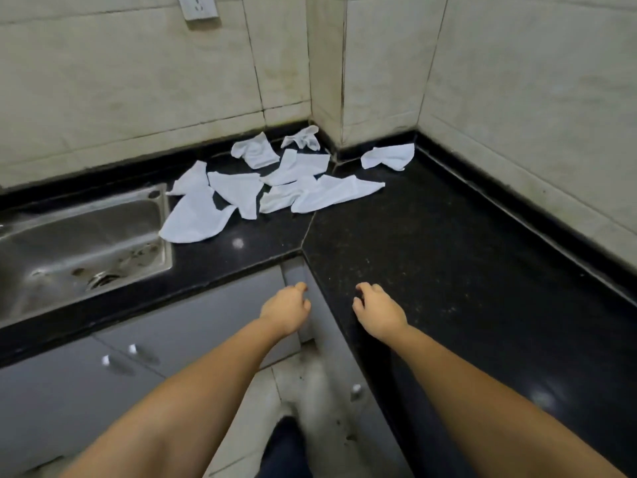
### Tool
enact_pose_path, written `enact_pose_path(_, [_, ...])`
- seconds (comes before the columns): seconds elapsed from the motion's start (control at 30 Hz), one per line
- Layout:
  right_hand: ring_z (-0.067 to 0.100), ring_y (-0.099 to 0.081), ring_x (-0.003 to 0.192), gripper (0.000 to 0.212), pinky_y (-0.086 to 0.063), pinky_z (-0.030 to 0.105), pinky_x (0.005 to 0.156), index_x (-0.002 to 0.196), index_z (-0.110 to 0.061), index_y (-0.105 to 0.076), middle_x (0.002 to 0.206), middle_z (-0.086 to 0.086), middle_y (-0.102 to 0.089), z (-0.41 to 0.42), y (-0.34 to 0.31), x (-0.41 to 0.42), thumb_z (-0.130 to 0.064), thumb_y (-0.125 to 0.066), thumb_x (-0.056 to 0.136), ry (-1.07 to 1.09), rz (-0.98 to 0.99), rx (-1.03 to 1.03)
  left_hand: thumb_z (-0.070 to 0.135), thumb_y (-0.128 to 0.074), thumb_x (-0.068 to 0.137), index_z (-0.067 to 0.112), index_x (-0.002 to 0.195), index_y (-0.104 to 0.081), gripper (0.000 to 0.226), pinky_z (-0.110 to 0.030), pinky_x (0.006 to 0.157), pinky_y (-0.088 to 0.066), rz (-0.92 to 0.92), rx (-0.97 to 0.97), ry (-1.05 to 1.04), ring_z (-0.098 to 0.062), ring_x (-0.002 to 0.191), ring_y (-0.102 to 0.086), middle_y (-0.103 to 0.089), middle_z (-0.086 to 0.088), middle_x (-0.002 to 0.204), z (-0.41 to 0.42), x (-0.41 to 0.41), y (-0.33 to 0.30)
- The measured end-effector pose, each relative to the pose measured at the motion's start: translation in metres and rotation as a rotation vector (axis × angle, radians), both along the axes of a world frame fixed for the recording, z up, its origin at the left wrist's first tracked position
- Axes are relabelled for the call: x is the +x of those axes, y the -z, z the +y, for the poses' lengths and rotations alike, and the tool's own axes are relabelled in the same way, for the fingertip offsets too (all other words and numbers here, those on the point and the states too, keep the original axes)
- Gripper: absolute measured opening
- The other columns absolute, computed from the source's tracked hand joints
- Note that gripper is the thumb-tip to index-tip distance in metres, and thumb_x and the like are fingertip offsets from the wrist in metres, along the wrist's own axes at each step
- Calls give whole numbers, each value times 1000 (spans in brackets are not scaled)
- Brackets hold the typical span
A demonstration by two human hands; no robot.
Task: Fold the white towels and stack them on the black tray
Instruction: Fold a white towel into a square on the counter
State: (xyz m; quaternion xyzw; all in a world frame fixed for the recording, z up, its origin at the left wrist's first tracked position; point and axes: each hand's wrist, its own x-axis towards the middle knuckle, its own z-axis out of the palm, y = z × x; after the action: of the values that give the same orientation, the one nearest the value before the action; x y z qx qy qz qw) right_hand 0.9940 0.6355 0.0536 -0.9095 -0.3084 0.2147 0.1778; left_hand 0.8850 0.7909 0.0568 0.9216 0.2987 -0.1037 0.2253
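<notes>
Several crumpled white towels (pixel 275 177) lie scattered on the black countertop (pixel 448 243) near the inner wall corner. One towel (pixel 387 156) lies apart to the right, against the wall's base. Another large one (pixel 196 215) lies beside the sink. My left hand (pixel 286 310) hovers over the counter's inner front edge, fingers loosely curled, holding nothing. My right hand (pixel 377 310) rests at the counter's edge, fingers curled down, also holding nothing. Both hands are well short of the towels. No black tray is in view.
A steel sink (pixel 79 243) is set into the counter at the left. Grey cabinet doors (pixel 144 343) with small knobs run below the counter. Tiled walls enclose the corner, with a socket (pixel 198 6) high on the left wall. Floor tiles show between my arms.
</notes>
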Motion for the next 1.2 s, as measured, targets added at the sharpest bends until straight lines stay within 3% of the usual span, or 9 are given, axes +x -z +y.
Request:
enact_pose_path(0.3, [24, -55, 111, 38, -49, 39, 88, 136, -18, -42, 132, 5, -46, 118, 16, 126, -31, -38, 100, 95, -1, 44, 21, -43, 93, 12, 121, -52, 31, -40, 84, -47, -107, -20, -38, -32, 106, -56, -58, -12, 118, 136, 138, 19])
enact_pose_path(0.47, [27, -56, 106, 33, -49, 39, 83, 127, -14, -52, 125, 8, -50, 209, 17, 180, -25, -39, 99, 68, -47, 93, 26, -47, 93, 7, 124, -48, 37, -45, 86, -48, -178, -24, -147, -33, 107, -55, -56, -14, 116, 201, 199, 29])
enact_pose_path(0.6, [25, -50, 114, 34, -45, 38, 92, 127, -15, -55, 125, 9, -51, 280, 19, 212, -14, -41, 97, -32, -107, 160, 32, -53, 92, 6, 118, -53, 37, -39, 90, -47, -133, 23, -100, -27, 106, -57, -60, -12, 114, 223, 224, 46])
enact_pose_path(0.7, [27, -44, 118, 38, -39, 37, 94, 128, -18, -55, 129, 8, -47, 310, 27, 228, -8, -45, 92, -219, -177, 24, 32, -52, 91, 10, 107, -57, 28, -36, 86, -45, -110, 85, -38, -24, 103, -56, -60, -8, 108, 231, 229, 56])
enact_pose_path(0.9, [27, -40, 124, 29, -32, 36, 93, 118, -19, -56, 133, 5, -43, 306, 39, 242, -15, -48, 90, -300, -351, -131, 24, -52, 92, 12, 91, -56, 13, -35, 80, -44, -303, -21, 58, -21, 86, -54, -58, -4, 91, 242, 226, 53])
enact_pose_path(1.03, [29, -40, 127, 26, -31, 40, 95, 111, -13, -60, 138, 7, -44, 288, 23, 254, -25, -53, 90, -174, -413, -41, 20, -53, 93, 17, 82, -46, 13, -34, 70, -42, -404, -131, 10, -19, 72, -51, -53, 1, 76, 249, 230, 27])
enact_pose_path(1.1, [34, -47, 121, 23, -34, 44, 93, 104, -9, -66, 131, 12, -51, 268, 8, 261, -24, -61, 87, -76, -456, 65, 18, -52, 94, 14, 83, -48, 12, -30, 67, -39, -472, -207, -62, -19, 71, -52, -55, -2, 75, 252, 236, 13])
enact_pose_path(1.2, [30, -45, 121, 21, -30, 42, 99, 103, -12, -69, 129, 8, -52, 222, -18, 271, -26, -59, 90, 78, -438, 115, 15, -52, 93, 13, 86, -50, 8, -27, 68, -36, -554, -293, -106, -17, 76, -52, -57, -1, 79, 249, 251, -7])
